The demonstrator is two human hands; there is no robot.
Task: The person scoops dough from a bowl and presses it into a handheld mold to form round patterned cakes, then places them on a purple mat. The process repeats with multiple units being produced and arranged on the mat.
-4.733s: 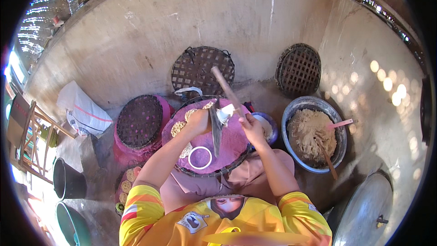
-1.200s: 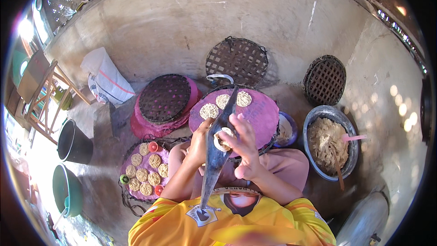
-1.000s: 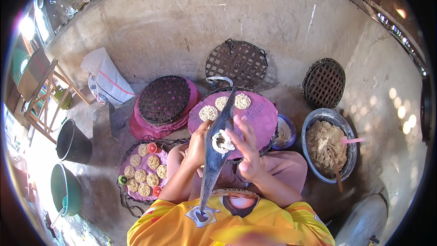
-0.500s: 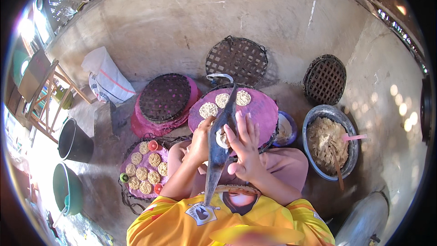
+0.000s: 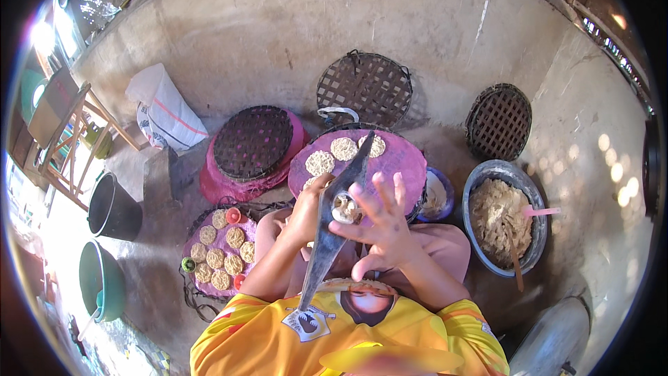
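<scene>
At centre, the left hand [image 5: 304, 210] curls its fingers round a long dark tool [image 5: 325, 254]; the right hand [image 5: 388, 233], fingers spread, sits beside its dough [image 5: 344, 207], contact unclear. Pink-covered tray [image 5: 403, 160]: 1 o'clock; basin [image 5: 537, 238]: 3 o'clock.

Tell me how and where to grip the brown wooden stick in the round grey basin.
Probably grip the brown wooden stick by its free end, right hand coming from the person's side: it juts past the rim of the round grey basin, while the other end sits in pale dough.
</scene>
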